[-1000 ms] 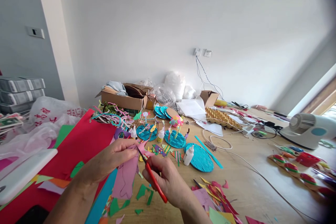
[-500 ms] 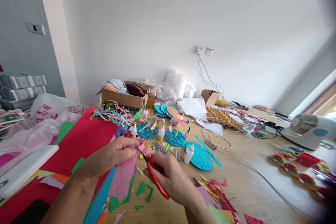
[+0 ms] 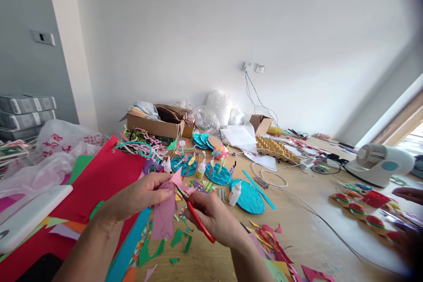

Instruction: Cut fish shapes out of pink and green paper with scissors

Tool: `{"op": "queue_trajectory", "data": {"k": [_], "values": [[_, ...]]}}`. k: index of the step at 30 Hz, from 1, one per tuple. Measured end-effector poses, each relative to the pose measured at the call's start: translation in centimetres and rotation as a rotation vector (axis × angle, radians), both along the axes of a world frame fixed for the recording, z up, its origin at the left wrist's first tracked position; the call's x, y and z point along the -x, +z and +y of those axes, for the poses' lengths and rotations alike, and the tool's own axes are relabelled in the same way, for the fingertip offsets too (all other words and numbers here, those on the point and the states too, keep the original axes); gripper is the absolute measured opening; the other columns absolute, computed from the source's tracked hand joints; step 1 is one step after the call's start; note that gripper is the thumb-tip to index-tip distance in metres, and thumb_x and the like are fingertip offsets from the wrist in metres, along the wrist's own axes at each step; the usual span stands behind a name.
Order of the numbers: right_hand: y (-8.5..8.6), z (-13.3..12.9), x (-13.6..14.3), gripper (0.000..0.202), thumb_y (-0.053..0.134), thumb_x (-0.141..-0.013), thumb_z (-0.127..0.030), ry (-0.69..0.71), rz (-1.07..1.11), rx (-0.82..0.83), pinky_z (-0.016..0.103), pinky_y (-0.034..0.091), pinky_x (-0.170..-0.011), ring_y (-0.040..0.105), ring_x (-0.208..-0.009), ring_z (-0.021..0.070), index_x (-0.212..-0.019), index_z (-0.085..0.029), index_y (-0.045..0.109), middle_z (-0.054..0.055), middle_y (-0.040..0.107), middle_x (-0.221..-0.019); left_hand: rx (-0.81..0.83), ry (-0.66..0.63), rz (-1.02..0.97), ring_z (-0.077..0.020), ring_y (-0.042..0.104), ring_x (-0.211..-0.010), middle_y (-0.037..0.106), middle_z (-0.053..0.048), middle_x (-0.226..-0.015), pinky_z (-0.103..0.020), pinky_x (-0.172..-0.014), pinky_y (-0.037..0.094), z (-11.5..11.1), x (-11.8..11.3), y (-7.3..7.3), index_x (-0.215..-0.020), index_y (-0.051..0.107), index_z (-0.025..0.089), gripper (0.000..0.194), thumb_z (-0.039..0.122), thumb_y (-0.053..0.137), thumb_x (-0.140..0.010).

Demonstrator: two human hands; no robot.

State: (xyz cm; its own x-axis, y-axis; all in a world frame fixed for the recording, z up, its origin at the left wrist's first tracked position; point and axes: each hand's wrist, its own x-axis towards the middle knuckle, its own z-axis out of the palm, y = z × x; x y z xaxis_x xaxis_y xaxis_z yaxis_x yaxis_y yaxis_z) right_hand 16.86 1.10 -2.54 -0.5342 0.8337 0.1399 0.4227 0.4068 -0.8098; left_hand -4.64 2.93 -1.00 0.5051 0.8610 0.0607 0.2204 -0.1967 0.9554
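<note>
The left hand (image 3: pixel 147 198) pinches the top of a pink paper (image 3: pixel 163 220) with lines drawn on it, held up over the table (image 3: pixel 201 269). The right hand (image 3: pixel 214 218) curls its fingers around red scissors (image 3: pixel 199 221), and the tips are right by the top of the paper. Green scraps (image 3: pixel 178 237) lie on the table below, and a white bottle (image 3: pixel 235 194) is beside a blue circle (image 3: pixel 253 202).

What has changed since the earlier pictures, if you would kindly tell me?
The lower end of the pink paper swung right, and a co-worker's hand appeared at the right edge. The left hand still holds the paper, the right hand the red-handled scissors. The desk fan stayed put.
</note>
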Motion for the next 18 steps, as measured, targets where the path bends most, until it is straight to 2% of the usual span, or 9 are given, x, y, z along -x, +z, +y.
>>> {"op": "queue_trajectory", "data": {"k": [5, 8, 10, 11, 14, 15, 18], "values": [[1.2, 0.1, -1.7, 0.026, 0.053, -0.089, -0.030, 0.080, -0.011, 0.187, 0.019, 0.030, -0.045, 0.041, -0.048, 0.0086, -0.066, -0.019, 0.047, -0.005, 0.047, -0.053, 0.006, 0.033, -0.090, -0.0137, 0.042, -0.068, 0.048, 0.004, -0.074, -0.023, -0.062, 0.035, 0.2, 0.8, -0.2, -0.081, 0.057, 0.019, 0.020, 0.039, 0.059, -0.085], [1.0, -0.7, -4.1, 0.038, 0.058, -0.088, -0.049, 0.163, 0.023, 0.310, 0.019, 0.031, -0.044, 0.042, -0.045, 0.0081, -0.068, -0.019, 0.047, -0.004, 0.048, -0.054, 0.009, 0.053, -0.152, -0.0144, 0.046, -0.068, 0.051, 0.003, -0.076, -0.024, -0.062, 0.036, 0.1, 1.2, -0.1, -0.085, 0.057, 0.020, 0.023, 0.043, 0.061, -0.083], [0.8, -1.3, -5.4, 0.051, 0.062, -0.079, -0.067, 0.266, 0.196, 0.378, 0.020, 0.027, -0.042, 0.039, -0.042, 0.0075, -0.069, -0.019, 0.049, -0.005, 0.045, -0.050, 0.013, 0.058, -0.171, -0.0132, 0.045, -0.064, 0.050, 0.005, -0.074, -0.023, -0.059, 0.035, 0.0, 1.1, 0.1, -0.084, 0.057, 0.020, 0.026, 0.044, 0.064, -0.079], [0.9, -1.7, -5.7, 0.054, 0.063, -0.075, -0.070, 0.226, 0.300, 0.327, 0.021, 0.025, -0.043, 0.037, -0.042, 0.0072, -0.069, -0.018, 0.049, -0.005, 0.045, -0.051, 0.011, 0.056, -0.170, -0.0124, 0.043, -0.062, 0.048, 0.005, -0.072, -0.022, -0.058, 0.034, -0.1, 1.0, 0.2, -0.082, 0.056, 0.020, 0.026, 0.044, 0.065, -0.078], [2.4, -2.3, -5.2, 0.053, 0.076, -0.067, -0.064, -0.035, 0.472, 0.122, 0.022, 0.029, -0.049, 0.040, -0.052, 0.0097, -0.078, -0.018, 0.052, -0.003, 0.050, -0.062, -0.017, 0.054, -0.108, -0.0113, 0.038, -0.058, 0.042, 0.007, -0.065, -0.021, -0.053, 0.029, -0.4, 0.3, 0.6, -0.073, 0.052, 0.021, 0.025, 0.043, 0.063, -0.077], [3.2, -2.4, -4.6, 0.051, 0.078, -0.067, -0.060, -0.120, 0.453, 0.050, 0.022, 0.031, -0.051, 0.042, -0.056, 0.0109, -0.080, -0.019, 0.053, -0.002, 0.052, -0.066, -0.036, 0.063, -0.074, -0.0114, 0.037, -0.057, 0.041, 0.007, -0.063, -0.021, -0.052, 0.027, -0.5, 0.0, 0.8, -0.070, 0.052, 0.021, 0.025, 0.042, 0.063, -0.077], [6.0, -2.2, -2.4, 0.037, 0.080, -0.070, -0.044, -0.288, 0.192, -0.198, 0.024, 0.035, -0.058, 0.045, -0.064, 0.0132, -0.080, -0.019, 0.054, -0.001, 0.055, -0.074, -0.116, 0.100, 0.020, -0.0120, 0.039, -0.057, 0.042, 0.007, -0.060, -0.022, -0.052, 0.027, -0.8, -0.4, 1.1, -0.067, 0.054, 0.020, 0.024, 0.040, 0.062, -0.076]]}}
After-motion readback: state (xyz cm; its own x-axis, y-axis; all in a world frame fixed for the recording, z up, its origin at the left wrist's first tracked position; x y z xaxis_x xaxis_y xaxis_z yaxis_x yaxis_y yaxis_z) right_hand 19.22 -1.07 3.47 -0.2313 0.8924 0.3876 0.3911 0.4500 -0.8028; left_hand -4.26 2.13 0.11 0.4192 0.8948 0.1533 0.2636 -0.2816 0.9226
